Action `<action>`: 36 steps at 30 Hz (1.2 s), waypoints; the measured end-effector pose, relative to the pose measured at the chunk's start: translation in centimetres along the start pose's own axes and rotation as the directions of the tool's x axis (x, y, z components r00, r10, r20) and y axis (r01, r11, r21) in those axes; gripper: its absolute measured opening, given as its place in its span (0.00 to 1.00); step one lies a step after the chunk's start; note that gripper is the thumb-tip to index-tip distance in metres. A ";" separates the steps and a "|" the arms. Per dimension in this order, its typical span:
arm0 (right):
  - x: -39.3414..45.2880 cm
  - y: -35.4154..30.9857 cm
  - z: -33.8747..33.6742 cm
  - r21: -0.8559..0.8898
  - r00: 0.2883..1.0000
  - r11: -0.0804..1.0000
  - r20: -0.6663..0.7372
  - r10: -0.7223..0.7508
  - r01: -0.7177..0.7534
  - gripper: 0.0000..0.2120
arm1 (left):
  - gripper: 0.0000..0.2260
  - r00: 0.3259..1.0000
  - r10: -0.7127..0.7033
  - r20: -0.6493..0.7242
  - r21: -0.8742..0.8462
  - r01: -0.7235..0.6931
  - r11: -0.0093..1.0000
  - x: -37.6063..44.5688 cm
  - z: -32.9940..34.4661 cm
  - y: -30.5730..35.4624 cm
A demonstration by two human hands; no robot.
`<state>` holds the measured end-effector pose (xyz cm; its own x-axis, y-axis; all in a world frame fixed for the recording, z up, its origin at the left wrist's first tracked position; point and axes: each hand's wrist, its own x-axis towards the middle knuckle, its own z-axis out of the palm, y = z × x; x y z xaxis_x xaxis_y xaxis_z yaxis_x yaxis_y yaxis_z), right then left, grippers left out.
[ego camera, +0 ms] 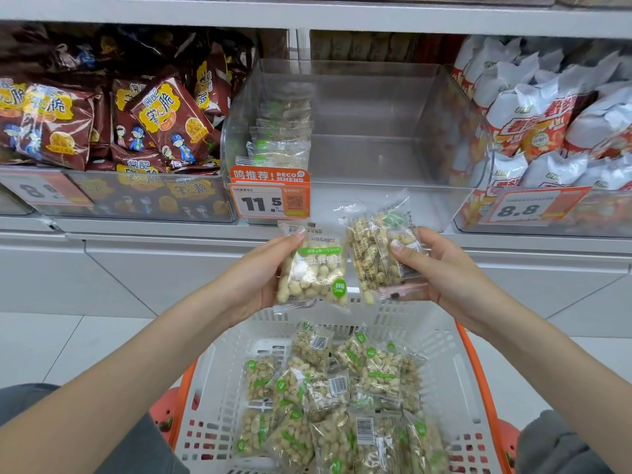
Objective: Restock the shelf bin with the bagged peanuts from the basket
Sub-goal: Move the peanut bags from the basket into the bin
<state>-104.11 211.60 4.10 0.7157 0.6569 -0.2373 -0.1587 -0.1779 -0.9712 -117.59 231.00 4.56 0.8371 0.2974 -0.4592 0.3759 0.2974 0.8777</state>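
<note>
So my left hand (263, 268) pinches one peanut bag (313, 268), my right hand (441, 265) pinches a couple more (378, 251), lifted above the basket (455, 364) and lined up for the near-empty bin (376, 138), probably so they stack flat.

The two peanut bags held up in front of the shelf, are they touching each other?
Cannot tell. In the head view the left hand's bag and the right hand's bags meet edge to edge with no clear gap, but their clear wrappers hide real contact.
</note>
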 end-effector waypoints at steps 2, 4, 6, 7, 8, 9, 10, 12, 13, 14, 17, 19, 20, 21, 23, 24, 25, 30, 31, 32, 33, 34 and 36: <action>-0.8 -0.7 0.5 -0.086 0.970 0.967 0.000 -0.242 0.241 0.10 | 0.17 0.999 -0.036 0.034 0.004 0.036 0.999 0.0 0.1 -0.1; -1.4 -1.2 1.2 -0.160 0.885 0.871 0.066 -0.461 0.465 0.10 | 0.17 0.996 -0.067 0.052 0.024 0.066 0.998 0.0 0.2 -0.1; -1.7 -1.0 1.9 -0.300 0.776 0.719 0.159 -0.610 0.627 0.12 | 0.18 0.994 -0.085 0.070 0.048 0.082 0.995 0.0 0.2 -0.1; -1.8 -0.8 2.1 -0.369 0.721 0.632 0.186 -0.668 0.681 0.13 | 0.18 0.992 -0.092 0.083 0.073 0.086 0.994 0.0 0.1 -0.1; -1.8 -0.4 2.3 -0.421 0.665 0.549 0.200 -0.720 0.722 0.13 | 0.18 0.990 -0.094 0.106 0.100 0.083 0.991 0.0 0.2 -0.2; -1.9 -0.3 2.5 -0.456 0.609 0.471 0.223 -0.761 0.755 0.13 | 0.17 0.986 -0.095 0.134 0.123 0.078 0.989 -0.1 0.2 -0.3; -1.9 -0.2 2.6 -0.484 0.556 0.392 0.259 -0.790 0.782 0.12 | 0.17 0.983 -0.099 0.152 0.147 0.077 0.986 -0.1 0.2 -0.3; -1.9 -0.1 2.9 -0.516 0.488 0.266 0.360 -0.795 0.814 0.12 | 0.23 0.973 -0.149 0.175 0.169 0.119 0.978 -0.4 0.3 -0.4; -1.9 0.0 2.9 -0.520 0.491 0.250 0.399 -0.775 0.817 0.12 | 0.28 0.963 -0.191 0.190 0.156 0.162 0.974 -0.5 0.3 -0.3; -1.9 0.0 2.9 -0.521 0.508 0.256 0.425 -0.749 0.814 0.11 | 0.32 0.951 -0.223 0.214 0.144 0.195 0.970 -0.8 0.3 0.0; -2.3 -0.2 2.6 -0.515 0.583 0.327 0.478 -0.657 0.792 0.12 | 0.32 0.942 -0.238 0.236 0.087 0.224 0.971 -1.2 0.1 0.6; -2.6 -0.7 2.3 -0.491 0.624 0.393 0.520 -0.583 0.777 0.17 | 0.24 0.950 -0.207 0.233 0.078 0.194 0.978 -1.3 -0.2 0.4; -2.7 -1.0 2.1 -0.464 0.633 0.431 0.544 -0.551 0.774 0.18 | 0.18 0.946 -0.201 0.256 0.102 0.181 0.978 -1.4 -0.1 0.4; -2.8 -1.1 2.0 -0.424 0.648 0.494 0.556 -0.520 0.760 0.19 | 0.12 0.930 -0.202 0.308 0.153 0.161 0.975 -1.4 -0.1 0.2; -2.7 -1.4 1.9 -0.311 0.733 0.703 0.522 -0.435 0.639 0.15 | 0.18 0.890 -0.218 0.400 0.323 0.085 0.943 -1.2 0.0 0.0; -2.5 -1.4 1.9 -0.254 0.788 0.799 0.482 -0.383 0.544 0.13 | 0.22 0.879 -0.226 0.419 0.407 0.041 0.913 -1.1 0.2 -0.1; -2.3 -1.2 1.8 -0.252 0.829 0.835 0.432 -0.355 0.489 0.11 | 0.26 0.876 -0.233 0.423 0.470 0.008 0.883 -1.0 0.3 -0.3; -1.4 -0.8 1.8 -0.406 0.881 0.901 0.469 0.061 0.154 0.33 | 0.31 0.897 -0.233 0.374 0.585 -0.033 0.810 -1.0 0.6 -1.2; -1.4 -0.4 1.9 -0.360 0.856 0.931 0.498 0.139 0.058 0.29 | 0.29 0.909 -0.222 0.354 0.593 -0.034 0.804 -1.0 0.6 -1.3; -1.5 -0.1 2.1 -0.307 0.848 0.952 0.498 0.180 -0.022 0.23 | 0.28 0.925 -0.197 0.324 0.594 -0.037 0.804 -1.3 0.6 -1.1; -1.4 0.2 2.3 -0.253 0.865 0.965 0.468 0.182 -0.067 0.20 | 0.28 0.947 -0.150 0.283 0.587 -0.048 0.808 -1.5 0.7 -0.9; -1.3 0.5 2.5 -0.211 0.893 0.975 0.422 0.157 -0.071 0.20 | 0.30 0.973 -0.078 0.219 0.578 -0.065 0.813 -1.8 0.7 -0.6; -0.7 1.0 2.5 -0.091 0.954 0.992 0.280 0.111 -0.089 0.23 | 0.33 0.993 0.118 0.012 0.525 -0.107 0.844 -1.6 0.5 -0.3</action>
<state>-106.46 212.76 3.24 0.4745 0.8117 -0.3405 -0.1587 -0.3016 -0.9401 -118.86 230.00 5.09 0.8803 0.3194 -0.3508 0.4369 -0.2574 0.8619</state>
